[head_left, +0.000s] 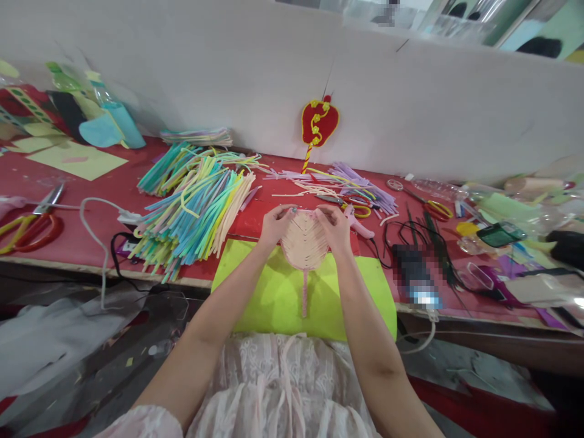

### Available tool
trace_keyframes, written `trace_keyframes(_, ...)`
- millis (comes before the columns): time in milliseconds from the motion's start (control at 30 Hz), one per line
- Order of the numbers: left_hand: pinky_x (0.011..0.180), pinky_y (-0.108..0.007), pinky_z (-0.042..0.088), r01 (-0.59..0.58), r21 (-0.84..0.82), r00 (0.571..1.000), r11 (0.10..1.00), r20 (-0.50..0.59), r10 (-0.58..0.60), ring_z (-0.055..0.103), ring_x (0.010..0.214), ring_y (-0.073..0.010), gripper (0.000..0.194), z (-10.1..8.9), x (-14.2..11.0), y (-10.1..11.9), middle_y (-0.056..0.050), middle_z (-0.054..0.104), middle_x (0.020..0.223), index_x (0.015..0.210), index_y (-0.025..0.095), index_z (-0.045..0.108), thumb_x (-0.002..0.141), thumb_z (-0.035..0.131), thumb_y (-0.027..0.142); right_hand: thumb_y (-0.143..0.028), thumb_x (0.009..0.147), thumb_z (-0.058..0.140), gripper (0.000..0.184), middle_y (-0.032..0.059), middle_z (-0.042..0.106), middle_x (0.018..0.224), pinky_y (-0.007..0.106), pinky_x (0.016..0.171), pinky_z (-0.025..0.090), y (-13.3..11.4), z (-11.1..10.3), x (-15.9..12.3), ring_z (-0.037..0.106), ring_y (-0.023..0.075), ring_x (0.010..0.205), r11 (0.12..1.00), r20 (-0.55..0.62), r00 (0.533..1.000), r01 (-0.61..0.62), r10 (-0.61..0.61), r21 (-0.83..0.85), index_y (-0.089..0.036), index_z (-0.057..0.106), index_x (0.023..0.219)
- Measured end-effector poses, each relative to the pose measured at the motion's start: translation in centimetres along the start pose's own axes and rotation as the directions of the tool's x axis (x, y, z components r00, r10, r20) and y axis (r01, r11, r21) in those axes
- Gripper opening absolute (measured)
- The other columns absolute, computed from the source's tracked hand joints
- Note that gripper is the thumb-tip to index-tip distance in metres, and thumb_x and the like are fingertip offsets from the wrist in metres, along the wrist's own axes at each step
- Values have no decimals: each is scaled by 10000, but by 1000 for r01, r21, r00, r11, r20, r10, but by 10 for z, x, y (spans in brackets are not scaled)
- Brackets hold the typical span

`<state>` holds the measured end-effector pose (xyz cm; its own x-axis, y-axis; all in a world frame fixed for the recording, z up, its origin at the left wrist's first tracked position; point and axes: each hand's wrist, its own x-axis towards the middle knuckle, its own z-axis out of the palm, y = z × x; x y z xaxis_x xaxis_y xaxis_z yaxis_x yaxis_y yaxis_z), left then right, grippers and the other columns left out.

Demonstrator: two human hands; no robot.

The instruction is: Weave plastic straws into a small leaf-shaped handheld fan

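A small pale pink woven fan (pixel 305 246) with a thin handle hanging down lies over a lime green sheet (pixel 274 298) at the table's front edge. My left hand (pixel 275 224) pinches its upper left rim with fingers curled. On the upper right rim, my right hand (pixel 335 228) grips the same fan with fingers closed. Both thumbs press near the top of the weave.
A big pile of pastel pipe cleaners (pixel 196 204) lies to the left on the red table (pixel 68 237). Purple pipe cleaners (pixel 360 185), yellow-handled scissors (pixel 360 208), red scissors (pixel 31 228), a white cable (pixel 98 237) and a red fan on the wall (pixel 319 125) surround the work spot.
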<state>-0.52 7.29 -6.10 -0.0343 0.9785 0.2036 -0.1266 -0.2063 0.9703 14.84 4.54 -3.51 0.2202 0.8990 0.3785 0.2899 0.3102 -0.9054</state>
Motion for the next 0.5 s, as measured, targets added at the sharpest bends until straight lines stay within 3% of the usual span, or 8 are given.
trace_keyframes(233, 651, -240, 465, 5, 9, 1000, 1000, -15, -5, 594, 695, -125, 270, 1, -1, 0, -59, 670, 808, 869, 159, 663, 692, 608, 356, -397, 678, 611, 203, 21, 625, 789, 350, 760, 450, 4, -6, 2, 571, 174, 776, 999, 21, 1000, 1, -1, -35, -209, 601, 755)
trace_keyframes(500, 671, -246, 468, -3, -26, 1000, 1000, 0, 3, 594, 703, -125, 252, 0, 1, -3, -52, 672, 810, 869, 171, 664, 683, 615, 335, -396, 619, 664, 254, 20, 625, 808, 346, 759, 460, 0, -4, 2, 578, 175, 789, 996, 86, 995, -55, 49, 66, -222, 584, 785)
